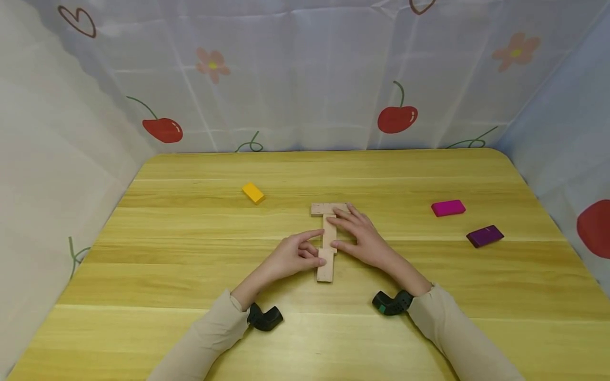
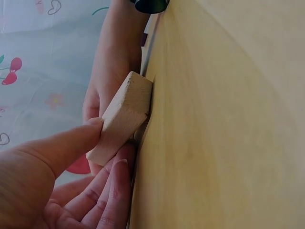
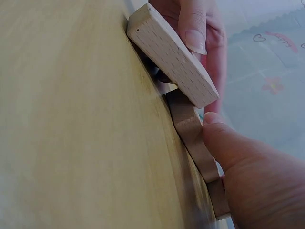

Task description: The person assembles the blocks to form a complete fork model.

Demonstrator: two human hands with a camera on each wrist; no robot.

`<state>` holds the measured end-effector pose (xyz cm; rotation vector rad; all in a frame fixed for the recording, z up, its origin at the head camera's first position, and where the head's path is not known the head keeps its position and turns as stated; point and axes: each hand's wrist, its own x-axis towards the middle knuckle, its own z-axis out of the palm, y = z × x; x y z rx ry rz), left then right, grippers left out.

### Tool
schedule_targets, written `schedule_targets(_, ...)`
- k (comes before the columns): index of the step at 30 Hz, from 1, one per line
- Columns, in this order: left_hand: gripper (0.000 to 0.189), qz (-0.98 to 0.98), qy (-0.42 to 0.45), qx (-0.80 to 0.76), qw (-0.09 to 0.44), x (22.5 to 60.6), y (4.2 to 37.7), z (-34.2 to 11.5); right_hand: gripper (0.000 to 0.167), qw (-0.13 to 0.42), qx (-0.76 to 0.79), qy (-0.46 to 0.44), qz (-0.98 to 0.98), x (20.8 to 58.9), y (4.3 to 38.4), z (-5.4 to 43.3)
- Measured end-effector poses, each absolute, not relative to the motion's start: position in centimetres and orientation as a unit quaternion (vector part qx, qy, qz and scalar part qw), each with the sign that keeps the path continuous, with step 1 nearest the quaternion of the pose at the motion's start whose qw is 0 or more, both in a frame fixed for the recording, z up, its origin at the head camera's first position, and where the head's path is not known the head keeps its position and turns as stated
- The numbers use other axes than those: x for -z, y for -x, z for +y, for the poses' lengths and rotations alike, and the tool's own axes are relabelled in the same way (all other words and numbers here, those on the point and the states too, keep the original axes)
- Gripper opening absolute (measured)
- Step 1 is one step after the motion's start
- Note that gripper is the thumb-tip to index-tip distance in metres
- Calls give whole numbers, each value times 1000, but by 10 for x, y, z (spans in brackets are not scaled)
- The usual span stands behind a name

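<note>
Beige sleeves [image 1: 205,338] lie nearest, left grip [image 1: 296,256] pinching the near wooden block [image 1: 325,270], tilted, far end over the middle block [image 1: 329,233], which the right grip [image 1: 364,239], fingers relaxed, touches with its thumb; crosswise block [image 1: 323,209] beyond, all midway between left and right edges of the bench [image 1: 167,238].

3 plain blocks [image 1: 325,272], 3 coloured blocks [image 1: 448,208], 2 hands [image 1: 359,238].
</note>
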<state>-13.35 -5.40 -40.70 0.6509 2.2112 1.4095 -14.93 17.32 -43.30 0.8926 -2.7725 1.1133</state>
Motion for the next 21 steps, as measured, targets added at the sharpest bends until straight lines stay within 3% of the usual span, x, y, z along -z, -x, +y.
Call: schedule_targets(21, 77, 813, -234, -482, 228, 414, 136, -52, 55, 16, -360, -291, -886, 433, 150, 173)
